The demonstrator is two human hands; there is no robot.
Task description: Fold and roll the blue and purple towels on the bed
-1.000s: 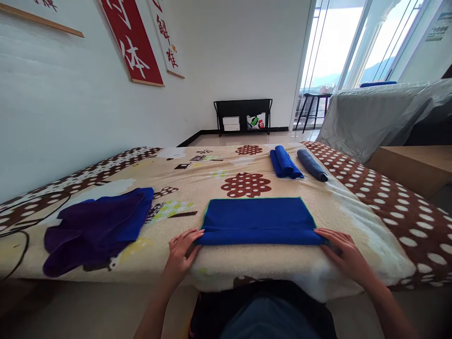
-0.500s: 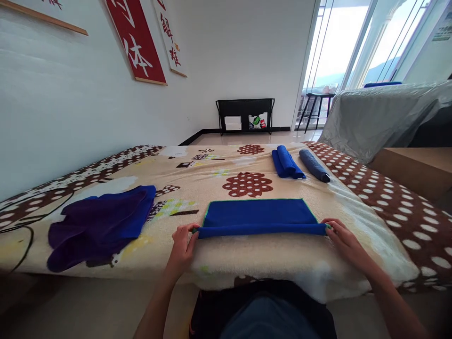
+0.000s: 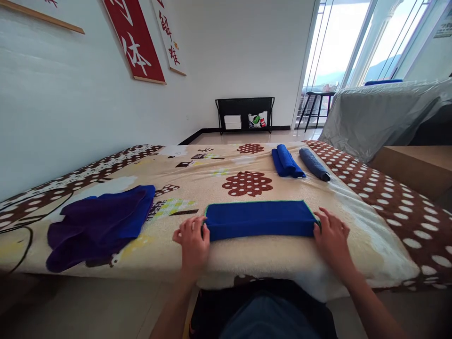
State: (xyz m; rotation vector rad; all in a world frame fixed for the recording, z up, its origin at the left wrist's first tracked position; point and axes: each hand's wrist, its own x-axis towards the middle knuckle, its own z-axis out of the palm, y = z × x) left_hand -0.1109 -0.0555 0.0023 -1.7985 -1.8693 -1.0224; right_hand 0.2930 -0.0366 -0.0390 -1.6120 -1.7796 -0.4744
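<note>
A dark blue towel [image 3: 261, 219] with green-stitched edges lies on the bed in front of me, its near side folded into a thick band. At its left end is my left hand [image 3: 193, 238], thumb and bent fingers closed on the corner of the fold. My right hand [image 3: 332, 235] holds the right end of the same fold, with its thumb at the near corner. The tips of some fingers are hidden behind the ends of the towel.
To the left lie a crumpled purple cloth [image 3: 95, 226] and a blue cloth [image 3: 141, 212]. Farther back on the right are a rolled blue towel [image 3: 287, 161] and a grey-blue roll [image 3: 314, 165]. The patterned blanket [image 3: 233, 259] covers the bed; a cardboard box [image 3: 420, 165] stands beside it.
The near edge of the towel has turned from a thin roll into a wider, flatter band. Both hands have moved slightly inward and their fingers now curl over the ends.
</note>
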